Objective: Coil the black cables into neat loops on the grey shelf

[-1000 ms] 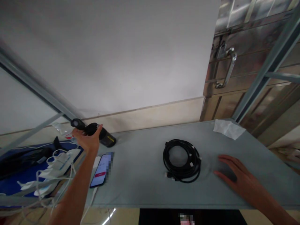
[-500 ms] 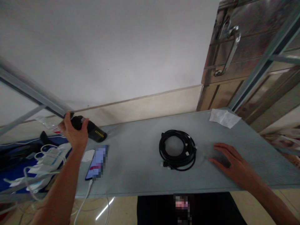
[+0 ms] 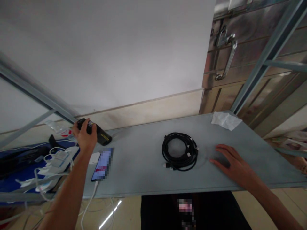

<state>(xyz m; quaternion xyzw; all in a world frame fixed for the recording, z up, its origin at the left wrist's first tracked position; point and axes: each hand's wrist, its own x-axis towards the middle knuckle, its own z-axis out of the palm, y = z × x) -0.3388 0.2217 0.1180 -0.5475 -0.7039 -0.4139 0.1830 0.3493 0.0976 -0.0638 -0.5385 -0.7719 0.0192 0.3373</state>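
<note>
My left hand (image 3: pixel 84 138) is closed around a black handheld device with yellow lettering (image 3: pixel 100 137), which lies at the back left of the grey table (image 3: pixel 144 166). Just in front of it a phone with a lit screen (image 3: pixel 102 164) lies flat, a white cable running from it over the table's front edge. A coil of black cable (image 3: pixel 179 151) rests in the middle of the table. My right hand (image 3: pixel 231 164) lies on the table to the right of the coil, fingers spread, holding nothing and not touching the coil.
A crumpled white sheet (image 3: pixel 225 120) sits at the table's back right corner. To the left, a blue surface (image 3: pixel 14 182) carries white cables and chargers (image 3: pixel 54 163). A metal door with a handle (image 3: pixel 226 57) stands at the right. Grey frame bars (image 3: pixel 35 94) cross the wall.
My left hand has lowered the black device onto the table's back left and still grips it. My right hand stays flat beside the coil. The view shifted slightly.
</note>
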